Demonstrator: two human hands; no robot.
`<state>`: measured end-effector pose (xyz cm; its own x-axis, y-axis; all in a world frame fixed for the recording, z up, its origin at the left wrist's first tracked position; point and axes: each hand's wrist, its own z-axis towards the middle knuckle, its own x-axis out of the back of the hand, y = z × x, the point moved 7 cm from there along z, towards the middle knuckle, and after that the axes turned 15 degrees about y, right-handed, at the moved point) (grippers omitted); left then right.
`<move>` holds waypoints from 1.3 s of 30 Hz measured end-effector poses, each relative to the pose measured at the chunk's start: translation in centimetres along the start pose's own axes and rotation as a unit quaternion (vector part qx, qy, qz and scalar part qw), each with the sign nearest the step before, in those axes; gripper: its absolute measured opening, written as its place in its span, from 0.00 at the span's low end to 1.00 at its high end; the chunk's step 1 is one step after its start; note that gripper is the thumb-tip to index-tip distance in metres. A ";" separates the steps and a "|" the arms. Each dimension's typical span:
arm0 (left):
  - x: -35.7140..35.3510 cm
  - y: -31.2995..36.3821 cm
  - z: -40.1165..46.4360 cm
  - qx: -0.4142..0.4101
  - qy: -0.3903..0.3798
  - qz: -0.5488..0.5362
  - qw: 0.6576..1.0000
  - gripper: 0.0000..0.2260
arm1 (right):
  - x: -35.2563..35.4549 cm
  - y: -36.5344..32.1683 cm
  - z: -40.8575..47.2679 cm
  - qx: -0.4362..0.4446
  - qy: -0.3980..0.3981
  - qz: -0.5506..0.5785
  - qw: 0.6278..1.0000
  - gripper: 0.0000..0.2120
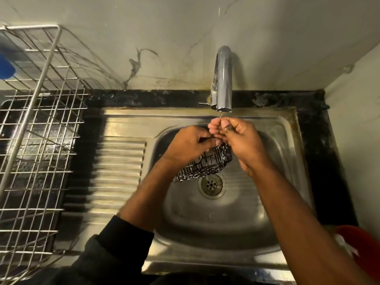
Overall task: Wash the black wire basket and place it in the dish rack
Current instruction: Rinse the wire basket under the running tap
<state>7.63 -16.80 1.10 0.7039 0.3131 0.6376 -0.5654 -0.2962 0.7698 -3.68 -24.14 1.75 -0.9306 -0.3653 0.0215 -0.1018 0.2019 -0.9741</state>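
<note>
The black wire basket (207, 164), rectangular and streaked with white suds, hangs tilted over the stainless steel sink bowl (205, 219), its lower corner just above the round perforated drain (211, 184). My left hand (188, 144) comes in from the lower left, knuckles up, fingers curled over the basket's upper rim and gripping it. My right hand (238, 136) reaches in from the lower right, wrist bent, fingers curled tight around the rim's far end, thumb tucked in front. Both fists meet right below the mouth of the curved chrome tap (223, 79), where a thin thread of water falls between them. My left forearm is bare up to a pushed-back dark sleeve (115, 243); the right forearm is bare all the way to the frame edge. Left of the bowl runs the ribbed steel drainboard (119, 171), set in a black speckled stone counter (144, 98). Further left stands the silver wire dish rack (41, 120), with something blue (6, 64) at its top corner, too blurred to name. A red container (364, 249) peeks in at the lower right.
</note>
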 end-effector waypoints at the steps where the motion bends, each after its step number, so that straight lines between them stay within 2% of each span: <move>1: 0.0 0.1 0.1 -0.017 0.020 0.039 0.999 0.17 | 0.1 -0.1 0.2 0.011 0.006 -0.014 1.000 0.13; 3: -0.8 0.5 0.1 -0.045 0.041 0.084 0.995 0.19 | 0.3 -0.3 0.5 0.038 0.010 -0.064 0.997 0.13; 7: -2.3 0.8 -0.2 -0.058 0.053 0.118 0.990 0.16 | 1.5 -1.3 0.7 0.089 0.004 -0.137 0.986 0.12; 12: -2.8 0.8 0.4 -0.092 0.030 0.149 0.984 0.17 | 3.5 -2.0 0.6 0.109 0.017 -0.189 0.976 0.11; 15: -2.8 1.1 0.9 -0.116 0.033 0.158 0.980 0.17 | 3.4 -1.9 -0.5 0.131 -0.012 -0.278 0.952 0.11; 18: -2.0 1.0 1.8 -0.103 0.051 0.154 0.981 0.17 | 3.4 -2.3 -1.9 0.182 -0.005 -0.354 0.917 0.14; 23: -1.5 0.8 2.1 -0.110 0.039 0.150 0.982 0.16 | 2.4 0.2 -2.9 0.160 -0.062 -0.346 0.923 0.26; 27: -1.2 0.4 1.6 -0.100 0.052 0.139 0.984 0.16 | 2.0 1.1 -3.0 0.159 -0.059 -0.358 0.918 0.30; 34: -0.5 0.2 1.3 -0.093 0.057 0.123 0.986 0.15 | 1.4 1.6 -3.1 0.167 -0.034 -0.346 0.923 0.27; 39: 0.4 -0.8 0.6 -0.052 0.079 0.084 0.992 0.15 | 1.3 1.7 -3.7 0.149 0.002 -0.309 0.939 0.22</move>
<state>8.60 -17.03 0.70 0.5249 0.4066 0.7478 -0.7164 -0.2634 0.6460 -6.31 -20.90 0.97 -0.7273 -0.3255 0.6042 -0.5206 -0.3121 -0.7947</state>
